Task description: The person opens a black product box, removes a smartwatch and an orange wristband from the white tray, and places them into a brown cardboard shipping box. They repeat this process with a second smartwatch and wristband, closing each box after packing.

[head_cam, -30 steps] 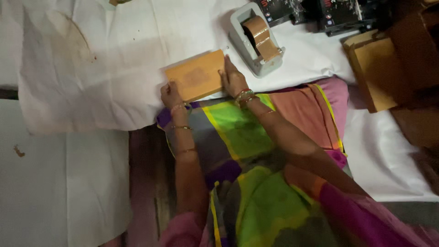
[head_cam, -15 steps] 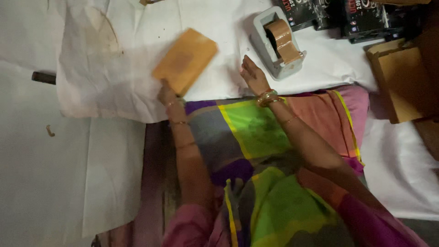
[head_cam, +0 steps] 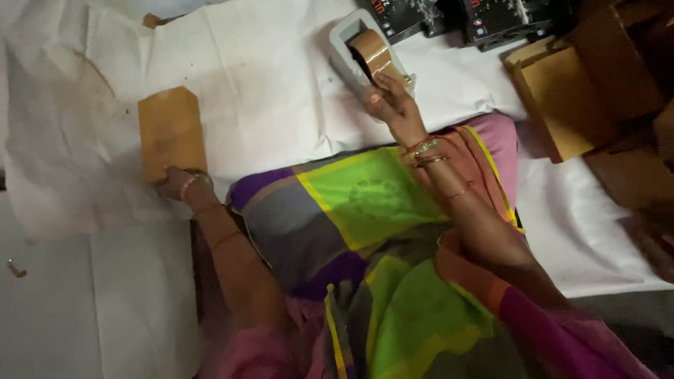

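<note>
— What covers the surface?
— A white sheet [head_cam: 267, 91], creased and stained brown toward the far left.

— And on the right?
— Open brown cardboard boxes [head_cam: 562, 105], stacked by the right edge.

— Anything at the far edge?
— Dark printed packages [head_cam: 449, 14] in a row, plus a small brown scrap [head_cam: 150, 20] far left.

- Left hand [head_cam: 175, 184] grips the near end of a flat brown cardboard packet [head_cam: 170, 132], which lies on the wrinkled white paper sheet [head_cam: 267, 84].
- Right hand [head_cam: 393, 105] is up at the grey tape dispenser [head_cam: 349, 52], fingertips on the brown tape roll [head_cam: 372, 52].
- Open brown cardboard boxes [head_cam: 562, 98] sit to the right, dark printed boxes [head_cam: 449, 14] along the far edge.
- Bright multicoloured cloth [head_cam: 365, 203] covers the lap between the arms.
</note>
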